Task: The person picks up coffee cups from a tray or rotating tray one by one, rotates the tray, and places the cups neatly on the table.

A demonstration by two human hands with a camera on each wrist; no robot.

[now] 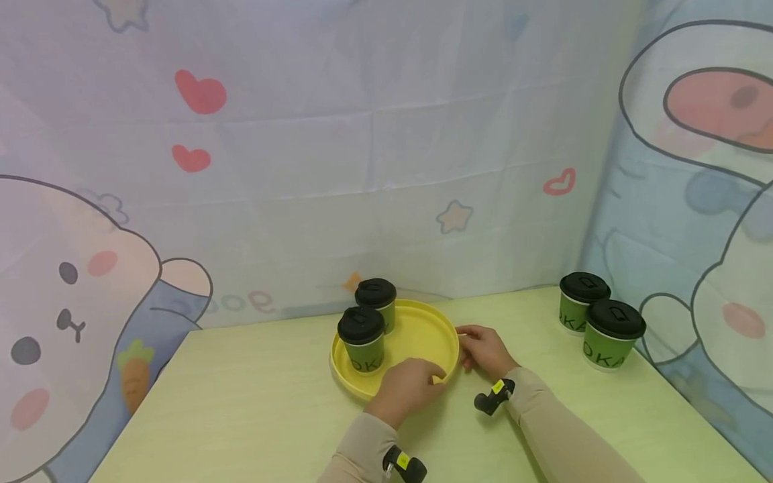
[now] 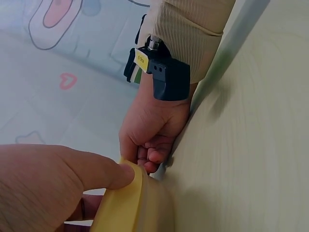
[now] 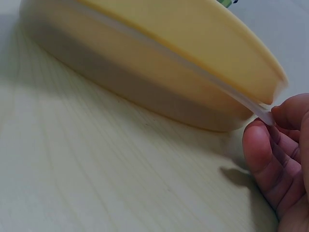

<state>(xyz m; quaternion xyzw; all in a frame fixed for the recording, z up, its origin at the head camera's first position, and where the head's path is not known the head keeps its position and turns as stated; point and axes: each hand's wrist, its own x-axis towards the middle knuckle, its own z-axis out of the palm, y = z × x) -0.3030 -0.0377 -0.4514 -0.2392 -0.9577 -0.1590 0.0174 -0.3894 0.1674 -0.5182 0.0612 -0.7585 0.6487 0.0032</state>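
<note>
A round yellow tray [image 1: 417, 341] with a raised rim stands in the middle of the table. Two green paper cups with black lids, a front cup [image 1: 364, 345] and a back cup [image 1: 377, 295], are upright on its left part. My left hand [image 1: 406, 389] grips the near rim; its thumb [image 2: 120, 175] presses on the yellow edge and its fingers are partly hidden behind. At the tray's right side, my right hand [image 1: 486, 352] pinches the pale edge with thumb and fingertips [image 3: 257, 145]. Both wrists wear small black cameras.
Two more lidded green cups, one farther back [image 1: 574, 312] and one nearer [image 1: 610, 345], stand upright at the table's right side. A cartoon-printed cloth [image 1: 362, 201] hangs behind the table [image 1: 241, 402] and along its right side.
</note>
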